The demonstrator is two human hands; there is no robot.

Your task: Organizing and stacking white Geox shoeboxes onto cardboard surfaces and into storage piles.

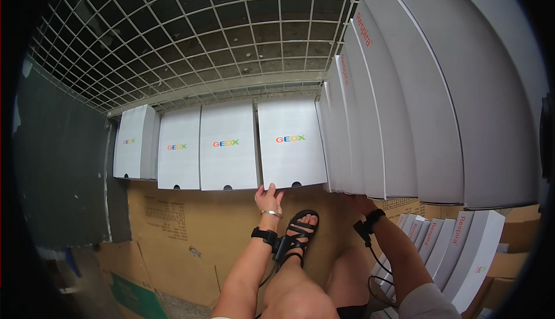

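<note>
Four white shoeboxes would be counted as several; they stand in a row, with coloured letters on their lids and dark half-round notches at the near edge. The rightmost shoebox (pixel 292 157) sits slightly askew, a narrow gap on its left. My left hand (pixel 270 199), with a metal bangle, has its fingertips closed at this shoebox's near left corner. Close to the near right side of the same box, my right hand (pixel 362 204) reaches under the edge of the stacked boxes. Its fingers are mostly hidden there. Both wrists wear black straps with cables.
A white wire mesh (pixel 243 30) rises behind the row. Tall stacked white boxes (pixel 428 116) line the right side, with more white boxes (pixel 457 244) below. A dark green panel (pixel 63 163) stands left. Flattened cardboard (pixel 191 226) covers the floor around my sandalled foot (pixel 302 226).
</note>
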